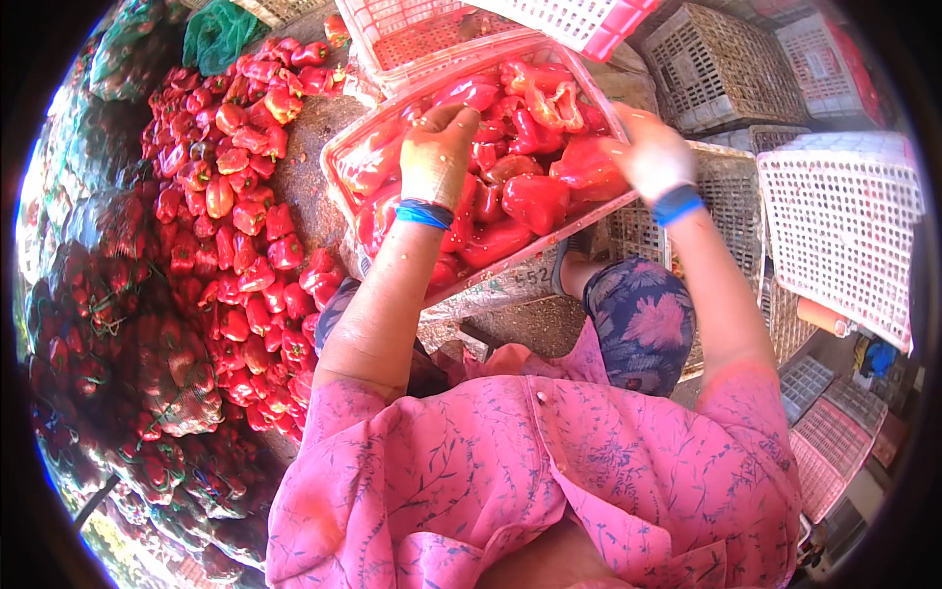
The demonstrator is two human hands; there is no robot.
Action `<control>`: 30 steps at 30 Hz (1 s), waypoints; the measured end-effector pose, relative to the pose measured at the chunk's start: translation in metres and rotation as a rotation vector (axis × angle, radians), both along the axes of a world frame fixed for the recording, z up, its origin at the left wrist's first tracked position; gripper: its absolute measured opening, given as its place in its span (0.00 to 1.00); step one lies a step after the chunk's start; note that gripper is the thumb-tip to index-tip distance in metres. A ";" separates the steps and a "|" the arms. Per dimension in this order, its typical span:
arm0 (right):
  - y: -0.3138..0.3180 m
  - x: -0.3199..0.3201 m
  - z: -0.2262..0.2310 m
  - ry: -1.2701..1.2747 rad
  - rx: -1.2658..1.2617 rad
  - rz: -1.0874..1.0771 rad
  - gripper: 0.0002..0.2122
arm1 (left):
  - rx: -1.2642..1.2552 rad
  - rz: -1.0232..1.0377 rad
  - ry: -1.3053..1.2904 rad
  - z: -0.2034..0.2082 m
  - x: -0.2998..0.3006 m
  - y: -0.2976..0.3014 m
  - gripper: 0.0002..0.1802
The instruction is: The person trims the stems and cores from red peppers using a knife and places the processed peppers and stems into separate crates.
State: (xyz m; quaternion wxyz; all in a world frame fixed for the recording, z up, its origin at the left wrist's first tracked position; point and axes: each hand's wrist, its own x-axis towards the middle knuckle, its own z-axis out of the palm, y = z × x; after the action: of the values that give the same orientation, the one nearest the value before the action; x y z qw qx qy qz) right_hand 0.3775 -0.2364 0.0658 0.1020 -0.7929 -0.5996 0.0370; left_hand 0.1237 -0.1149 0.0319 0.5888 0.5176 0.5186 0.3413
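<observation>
A pink plastic crate (pixel 343 182) in front of me is full of red bell peppers (pixel 535 201), several cut open with pale insides showing. Over its left half, my left hand (pixel 437 157), in a pale glove with a blue band at the wrist, reaches down among the peppers. Its fingers are curled, and what they close on is hidden. At the crate's right rim is my right hand (pixel 655 157), also gloved and blue-banded. Motion smears its fingers, which point in toward the peppers beside the rim; whether they grip anything does not show.
A big heap of whole red peppers (pixel 245 245) covers the floor at left, with filled net sacks (pixel 108 285) beyond it. Another pink crate (pixel 392 44) touches the far side. White crates (pixel 839 221) and dirty beige crates (pixel 706 69) are stacked at right. My knee (pixel 638 324) is near the crate.
</observation>
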 end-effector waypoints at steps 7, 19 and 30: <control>0.078 -0.018 -0.114 -0.308 -0.273 0.086 0.09 | -0.092 0.277 -0.218 0.032 -0.035 0.025 0.13; 0.128 -0.121 -0.053 1.961 -0.076 -0.437 0.12 | 0.018 0.549 -0.375 0.045 -0.110 0.071 0.13; 0.160 -0.204 -0.113 1.795 -0.084 -0.822 0.12 | 0.606 -0.273 0.915 -0.089 -0.099 0.090 0.32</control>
State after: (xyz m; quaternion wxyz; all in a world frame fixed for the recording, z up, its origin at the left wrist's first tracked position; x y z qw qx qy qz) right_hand 0.1738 -0.0760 -0.0474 0.4955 -0.6204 0.0242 0.6075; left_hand 0.0252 -0.0249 -0.0568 0.1679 0.8210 0.5283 0.1365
